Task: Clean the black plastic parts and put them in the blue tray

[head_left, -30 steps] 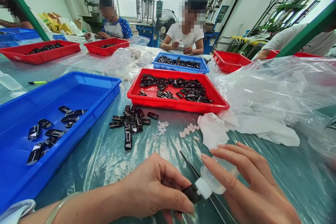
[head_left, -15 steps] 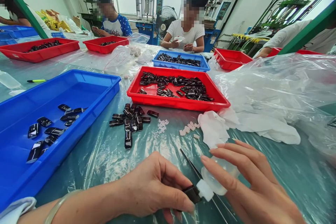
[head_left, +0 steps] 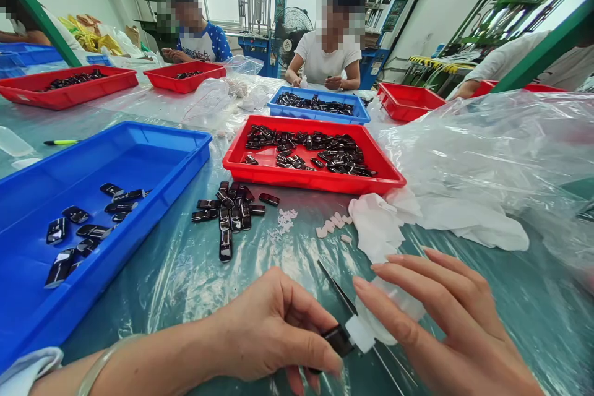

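Note:
Pinched between the thumb and fingers of my left hand (head_left: 273,334) is a small glossy black plastic piece (head_left: 338,340). A white block (head_left: 360,334) sits at its right end; whether it is attached or only touching, I cannot tell. My right hand (head_left: 445,315) is open just right of the block, fingers stretched and apart, thumb out of sight. Partly behind those fingers is a rounded translucent plastic item (head_left: 408,303). Metal tweezers (head_left: 330,278) lie on the table, passing under the white block. A cluster of black pieces (head_left: 234,213) lies further forward.
A blue tray (head_left: 180,151) with several black pieces stands left. Ahead is a red tray (head_left: 297,179) holding many more. Small pale pieces (head_left: 333,224), white scraps (head_left: 284,223), white cloth (head_left: 375,223) and clear plastic sheeting (head_left: 501,154) lie nearby. Co-workers (head_left: 331,52) sit opposite.
My hands hold nearly the same pose, and the view has shifted slightly. Across the table, the co-worker in white has lowered a white item towards the tabletop.

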`<action>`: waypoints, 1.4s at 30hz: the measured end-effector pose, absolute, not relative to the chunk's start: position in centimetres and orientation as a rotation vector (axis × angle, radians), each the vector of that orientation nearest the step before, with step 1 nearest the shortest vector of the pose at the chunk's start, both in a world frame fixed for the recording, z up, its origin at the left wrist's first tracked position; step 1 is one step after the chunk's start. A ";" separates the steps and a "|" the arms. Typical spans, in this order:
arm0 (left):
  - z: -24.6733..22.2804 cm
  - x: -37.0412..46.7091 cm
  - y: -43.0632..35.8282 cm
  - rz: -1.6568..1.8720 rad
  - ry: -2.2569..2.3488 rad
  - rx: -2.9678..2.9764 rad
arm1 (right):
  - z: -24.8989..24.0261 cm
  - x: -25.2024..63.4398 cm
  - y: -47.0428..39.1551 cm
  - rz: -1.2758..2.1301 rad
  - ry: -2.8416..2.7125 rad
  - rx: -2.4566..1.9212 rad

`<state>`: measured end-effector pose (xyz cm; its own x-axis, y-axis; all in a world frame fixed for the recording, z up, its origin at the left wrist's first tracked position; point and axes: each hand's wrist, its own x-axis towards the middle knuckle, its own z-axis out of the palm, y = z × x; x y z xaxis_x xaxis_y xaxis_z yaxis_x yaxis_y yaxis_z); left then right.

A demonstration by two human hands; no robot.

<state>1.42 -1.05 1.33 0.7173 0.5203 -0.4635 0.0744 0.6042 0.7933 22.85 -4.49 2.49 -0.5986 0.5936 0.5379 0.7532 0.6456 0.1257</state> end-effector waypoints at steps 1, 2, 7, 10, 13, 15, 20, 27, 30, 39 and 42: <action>1.3 1.4 -1.1 0.286 0.743 0.900 | 2.5 22.8 -4.5 -0.482 -2.413 -1.057; 1.3 1.4 -1.1 0.285 0.740 0.898 | 2.5 22.8 -4.5 -0.485 -2.414 -1.057; 1.2 1.3 -1.2 0.288 0.732 0.893 | 2.4 22.8 -4.6 -0.484 -2.417 -1.068; 1.2 1.4 -1.2 0.282 0.725 0.900 | 2.4 22.8 -4.6 -0.490 -2.426 -1.045; 1.2 1.4 -1.2 0.278 0.720 0.908 | 2.4 22.8 -4.6 -0.482 -2.421 -1.033; 1.1 1.4 -1.2 0.275 0.719 0.910 | 2.4 22.7 -4.6 -0.474 -2.404 -1.055; 1.0 1.4 -1.2 0.264 0.718 0.902 | 2.6 22.3 -4.7 -0.413 -2.372 -1.093; 1.1 1.5 -1.2 0.259 0.713 0.904 | 2.3 22.3 -4.7 -0.383 -2.341 -1.109; 1.0 1.5 -1.3 0.259 0.703 0.901 | 2.1 22.7 -4.5 -0.430 -2.395 -1.053; 0.9 1.6 -1.2 0.254 0.698 0.907 | 1.8 23.0 -4.2 -0.509 -2.446 -1.018; 0.9 1.5 -1.3 0.272 0.695 0.899 | 1.7 22.5 -3.8 -0.490 -2.404 -1.021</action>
